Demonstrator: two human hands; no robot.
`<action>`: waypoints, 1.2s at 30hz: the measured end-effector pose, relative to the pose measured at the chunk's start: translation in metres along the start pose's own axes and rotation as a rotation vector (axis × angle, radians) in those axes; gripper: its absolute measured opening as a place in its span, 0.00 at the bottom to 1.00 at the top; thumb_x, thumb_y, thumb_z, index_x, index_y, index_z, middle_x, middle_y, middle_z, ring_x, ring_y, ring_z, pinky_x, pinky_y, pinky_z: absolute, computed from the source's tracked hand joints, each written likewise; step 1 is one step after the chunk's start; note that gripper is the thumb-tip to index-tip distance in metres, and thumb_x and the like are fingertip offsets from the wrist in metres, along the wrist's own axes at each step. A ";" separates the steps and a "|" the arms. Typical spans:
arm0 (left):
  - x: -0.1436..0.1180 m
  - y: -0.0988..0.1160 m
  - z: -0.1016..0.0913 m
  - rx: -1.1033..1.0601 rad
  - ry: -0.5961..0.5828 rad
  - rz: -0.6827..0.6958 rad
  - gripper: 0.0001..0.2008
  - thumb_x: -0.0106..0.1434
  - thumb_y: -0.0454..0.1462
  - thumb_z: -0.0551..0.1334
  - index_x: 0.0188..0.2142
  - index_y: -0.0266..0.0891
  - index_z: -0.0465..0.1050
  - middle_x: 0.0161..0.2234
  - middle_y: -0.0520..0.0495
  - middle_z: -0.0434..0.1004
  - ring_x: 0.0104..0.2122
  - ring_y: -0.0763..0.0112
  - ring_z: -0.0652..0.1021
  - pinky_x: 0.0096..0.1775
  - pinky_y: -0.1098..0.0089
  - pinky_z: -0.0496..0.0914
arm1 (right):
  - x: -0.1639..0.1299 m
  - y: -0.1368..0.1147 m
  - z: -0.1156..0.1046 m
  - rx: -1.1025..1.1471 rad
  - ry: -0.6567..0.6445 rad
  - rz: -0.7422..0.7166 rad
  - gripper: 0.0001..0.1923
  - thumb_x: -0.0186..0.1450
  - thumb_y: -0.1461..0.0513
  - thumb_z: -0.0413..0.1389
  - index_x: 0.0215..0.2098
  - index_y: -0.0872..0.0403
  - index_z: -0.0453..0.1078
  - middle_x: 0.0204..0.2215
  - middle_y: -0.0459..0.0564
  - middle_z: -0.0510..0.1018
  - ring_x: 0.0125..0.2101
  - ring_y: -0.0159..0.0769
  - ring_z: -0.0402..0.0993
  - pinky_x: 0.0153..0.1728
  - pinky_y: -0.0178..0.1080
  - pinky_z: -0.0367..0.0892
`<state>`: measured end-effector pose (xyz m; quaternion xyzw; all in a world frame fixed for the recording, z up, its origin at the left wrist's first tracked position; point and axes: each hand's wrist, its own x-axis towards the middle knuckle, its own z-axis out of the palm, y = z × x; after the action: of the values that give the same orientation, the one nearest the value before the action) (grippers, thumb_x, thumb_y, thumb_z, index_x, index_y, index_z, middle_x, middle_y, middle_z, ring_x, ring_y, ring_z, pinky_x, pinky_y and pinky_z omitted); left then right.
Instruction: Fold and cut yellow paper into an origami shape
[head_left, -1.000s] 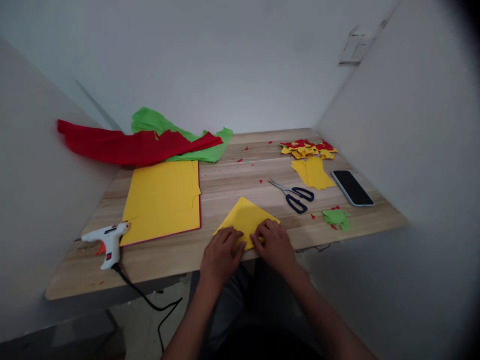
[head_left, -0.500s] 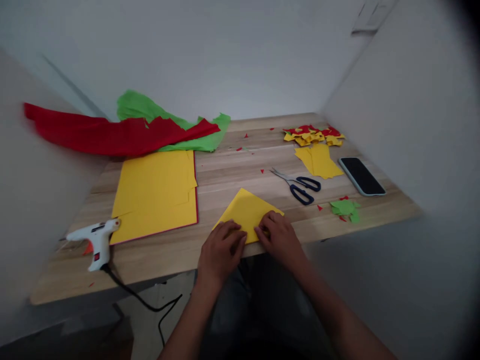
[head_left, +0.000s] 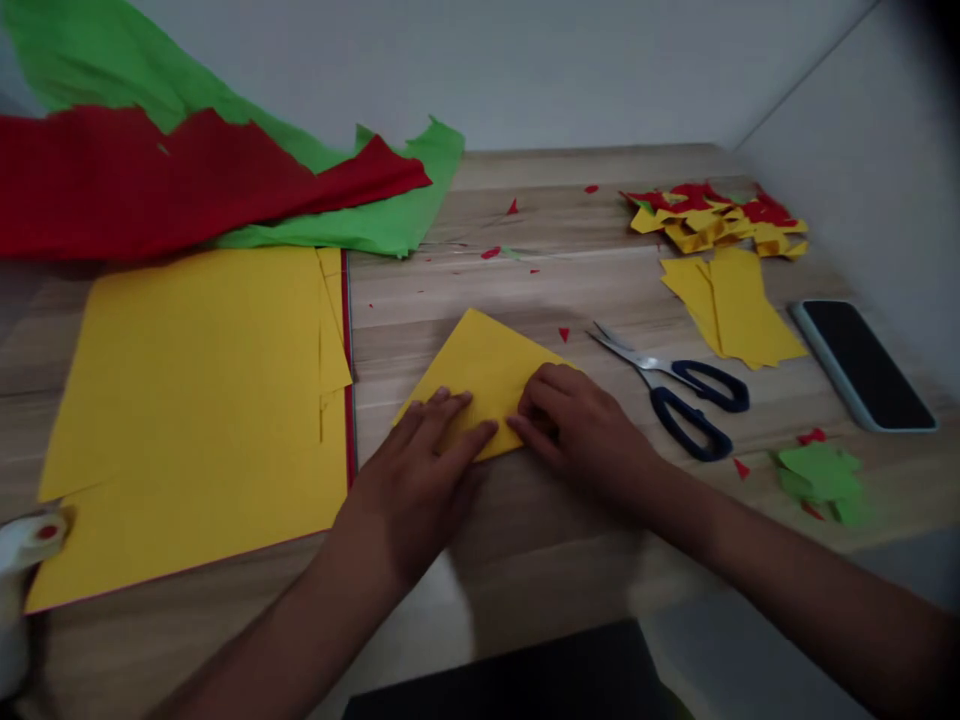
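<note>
A folded piece of yellow paper lies on the wooden table, one corner pointing to the back. My left hand rests on its front left part, fingers spread and thumb apart, pressing it down. On the right, my right hand has its fingers curled together at the paper's edge, with the thumb on the near side; it appears to pinch the edge, though the fingertips are partly hidden. Scissors with dark blue handles lie beside my right hand, blades slightly apart.
At left lie yellow sheets, with red and green crepe paper behind. A glue gun is cut off at the left edge. Cut red and yellow pieces, yellow strips, green scraps and a phone are at right.
The view has moved closer and tilted down, so things look larger and the glue gun is mostly out of frame. The hands keep nearly the same places on the yellow paper.
</note>
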<state>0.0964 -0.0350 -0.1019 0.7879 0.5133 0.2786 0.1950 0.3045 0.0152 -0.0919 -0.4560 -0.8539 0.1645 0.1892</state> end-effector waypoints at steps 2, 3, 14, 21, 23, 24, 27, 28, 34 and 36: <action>0.004 -0.002 0.003 0.146 0.019 0.093 0.14 0.65 0.37 0.61 0.50 0.47 0.78 0.56 0.41 0.75 0.58 0.48 0.73 0.58 0.44 0.68 | 0.005 0.001 0.001 -0.013 -0.005 0.006 0.10 0.69 0.60 0.54 0.29 0.52 0.68 0.33 0.51 0.72 0.36 0.41 0.68 0.39 0.42 0.64; 0.005 -0.001 0.003 0.206 0.028 0.120 0.14 0.66 0.35 0.60 0.50 0.46 0.77 0.56 0.41 0.76 0.58 0.48 0.73 0.57 0.44 0.69 | 0.006 0.000 0.001 -0.027 -0.013 0.018 0.10 0.68 0.60 0.54 0.29 0.52 0.68 0.33 0.52 0.72 0.36 0.41 0.68 0.40 0.43 0.63; 0.015 0.006 -0.008 0.367 -0.036 0.136 0.09 0.66 0.31 0.59 0.42 0.39 0.78 0.52 0.39 0.78 0.53 0.49 0.76 0.46 0.52 0.78 | 0.026 0.011 -0.010 -0.045 -0.225 -0.089 0.12 0.69 0.60 0.53 0.28 0.53 0.69 0.28 0.47 0.70 0.29 0.36 0.64 0.35 0.41 0.56; 0.010 -0.005 -0.007 0.323 -0.091 0.107 0.11 0.67 0.36 0.61 0.49 0.45 0.75 0.54 0.43 0.74 0.55 0.52 0.72 0.50 0.52 0.74 | 0.023 0.012 -0.008 -0.004 -0.166 -0.070 0.13 0.70 0.61 0.53 0.27 0.54 0.68 0.27 0.46 0.70 0.29 0.36 0.64 0.36 0.40 0.56; 0.008 -0.005 -0.008 0.327 -0.124 0.101 0.15 0.68 0.37 0.61 0.53 0.48 0.74 0.56 0.43 0.72 0.56 0.51 0.71 0.50 0.51 0.73 | 0.022 0.010 -0.009 0.011 -0.172 -0.053 0.13 0.69 0.59 0.53 0.27 0.54 0.67 0.27 0.46 0.70 0.29 0.36 0.63 0.36 0.40 0.56; 0.008 -0.005 -0.009 0.326 -0.132 0.104 0.16 0.68 0.37 0.61 0.54 0.48 0.73 0.57 0.43 0.72 0.57 0.51 0.71 0.51 0.50 0.73 | 0.022 0.010 -0.009 0.014 -0.174 -0.047 0.13 0.69 0.59 0.54 0.27 0.53 0.67 0.27 0.47 0.70 0.30 0.37 0.63 0.36 0.41 0.56; 0.008 -0.006 -0.009 0.307 -0.119 0.104 0.15 0.67 0.36 0.61 0.53 0.47 0.74 0.57 0.44 0.72 0.57 0.52 0.71 0.52 0.51 0.72 | 0.022 0.008 -0.008 0.013 -0.156 -0.038 0.12 0.68 0.60 0.53 0.26 0.53 0.66 0.27 0.47 0.69 0.31 0.38 0.63 0.37 0.41 0.55; 0.008 -0.006 -0.008 0.298 -0.109 0.104 0.15 0.67 0.35 0.62 0.53 0.46 0.74 0.56 0.44 0.73 0.57 0.52 0.71 0.52 0.51 0.72 | 0.022 0.008 -0.008 0.013 -0.147 -0.038 0.12 0.68 0.61 0.53 0.26 0.53 0.66 0.27 0.47 0.69 0.31 0.38 0.63 0.37 0.42 0.55; 0.015 -0.002 -0.005 0.309 -0.066 0.119 0.13 0.66 0.33 0.62 0.49 0.41 0.76 0.52 0.40 0.76 0.53 0.49 0.74 0.49 0.49 0.75 | 0.021 0.008 -0.006 0.014 -0.141 -0.035 0.12 0.68 0.62 0.52 0.27 0.53 0.66 0.27 0.47 0.69 0.30 0.37 0.63 0.37 0.41 0.55; 0.020 0.004 -0.006 0.330 -0.068 0.142 0.13 0.65 0.32 0.61 0.49 0.37 0.77 0.50 0.38 0.77 0.52 0.47 0.75 0.50 0.47 0.74 | 0.021 0.010 -0.006 0.001 -0.137 -0.038 0.11 0.68 0.63 0.51 0.27 0.53 0.65 0.26 0.46 0.69 0.30 0.37 0.64 0.37 0.41 0.55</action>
<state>0.1021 -0.0186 -0.0904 0.8526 0.4881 0.1769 0.0601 0.3034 0.0388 -0.0870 -0.4272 -0.8733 0.1923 0.1338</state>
